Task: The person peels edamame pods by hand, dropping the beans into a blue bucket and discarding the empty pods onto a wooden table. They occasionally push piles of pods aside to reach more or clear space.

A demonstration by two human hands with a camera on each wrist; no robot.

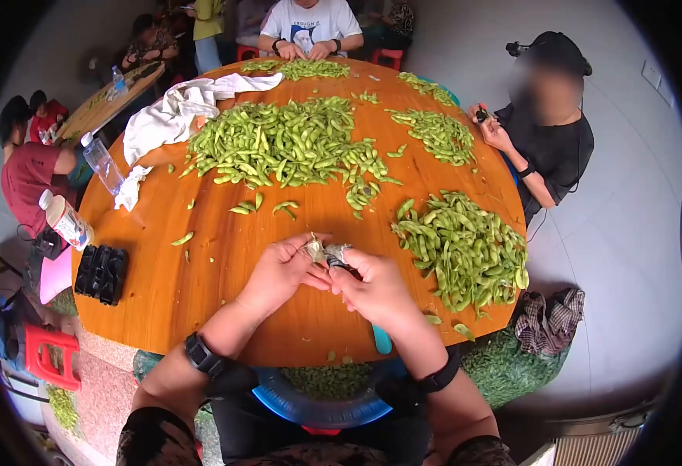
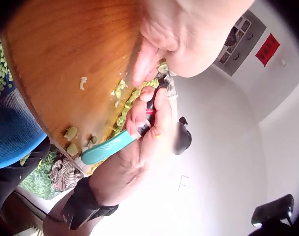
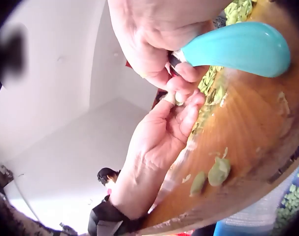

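Observation:
My right hand (image 1: pixel 376 287) grips a teal-handled tool (image 3: pixel 238 49), its dark, wrapped shaft running between the fingers. The handle's rounded end sticks out below the palm. Between the thumb and fingertips of my left hand (image 1: pixel 279 272) is a pale green bean pod (image 1: pixel 314 248), partly hidden by the fingers. Both hands meet over the near side of the wooden table (image 1: pixel 224 311), with the tool's dark tip (image 2: pixel 162 79) right at the pod. A couple of loose green beans (image 3: pixel 219 171) lie on the table by its near edge.
A large heap of pods (image 1: pixel 279 140) covers the table's middle; another pile (image 1: pixel 465 248) lies at right. A black tray (image 1: pixel 102 273), bottles and a white cloth (image 1: pixel 172 116) stand at left. A blue basin (image 1: pixel 279 404) holds shelled beans below the edge. Other people sit around.

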